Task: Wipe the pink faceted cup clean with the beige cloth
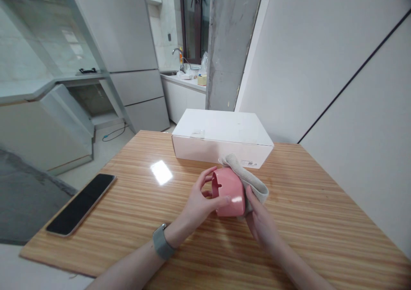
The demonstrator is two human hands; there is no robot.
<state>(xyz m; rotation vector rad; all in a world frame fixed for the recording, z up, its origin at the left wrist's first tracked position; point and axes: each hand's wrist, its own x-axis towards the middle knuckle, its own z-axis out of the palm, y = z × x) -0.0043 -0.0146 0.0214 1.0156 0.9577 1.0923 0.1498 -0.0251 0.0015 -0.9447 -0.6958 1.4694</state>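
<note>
Wooden table [321,221], kitchen room behind. Left hand [199,202] grips pink cup [228,191], held on its side between both hands. Right hand [261,223] presses grey cloth [248,178] against cup. White box [221,138] just beyond the hands; phone [80,204] well left of left hand.

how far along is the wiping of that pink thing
Done so far: cannot tell, since no wiped patch stands out. In hand: left hand grips the pink container while right hand presses a grey cloth on its far side. Its near face shows uncovered.
</note>
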